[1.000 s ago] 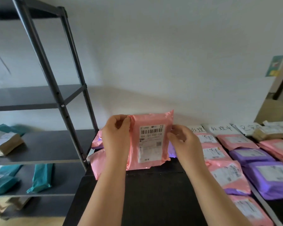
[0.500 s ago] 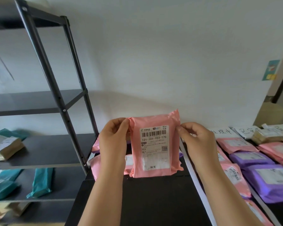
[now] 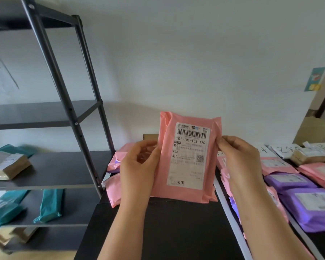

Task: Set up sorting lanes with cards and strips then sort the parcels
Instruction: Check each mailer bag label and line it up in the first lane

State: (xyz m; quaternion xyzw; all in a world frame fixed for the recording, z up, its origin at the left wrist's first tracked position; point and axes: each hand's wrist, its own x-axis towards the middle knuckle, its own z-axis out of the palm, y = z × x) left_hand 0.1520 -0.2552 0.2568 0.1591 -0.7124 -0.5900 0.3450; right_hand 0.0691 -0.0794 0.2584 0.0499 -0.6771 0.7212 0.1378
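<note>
The pink parcel point(image 3: 188, 160) is standing upright in your two hands over the far end of the black worktop point(image 3: 176, 231); whether its lower edge is touching the worktop, I cannot tell. Your left hand point(image 3: 139, 166) is gripping the parcel's left edge, thumb on the front and fingers curled behind; your right hand point(image 3: 238, 162) is pinching its right edge, thumb tip pressing on the front near the upper half. The white label point(image 3: 190, 156) is facing you, showing a barcode, the code 101-101-Y03-170 and Y03 beneath it.

Just right of the pink parcel and below it, a white strip point(image 3: 231, 218) is running along the worktop towards you; to the right of the parcel, beyond that strip, sorted pink bags point(image 3: 276, 165) and purple bags point(image 3: 311, 207) are lying in rows, labels up. Right of the parcel's upper half, handwritten cards point(image 3: 285, 150) are lying at the far ends of those rows, the nearest one partly hidden by your right hand; a small brown packet point(image 3: 306, 154) is sitting beside them.

To the left of the pink parcel, behind your left hand, unsorted pink bags point(image 3: 114, 186) are lying in a loose heap; behind the parcel's upper left corner, the edge of a cardboard box point(image 3: 150, 136) is showing. Further left of the parcel, a dark metal shelf rack point(image 3: 64, 169) is standing against the wall, carrying teal bags point(image 3: 50, 205) and a brown box point(image 3: 9, 166).
</note>
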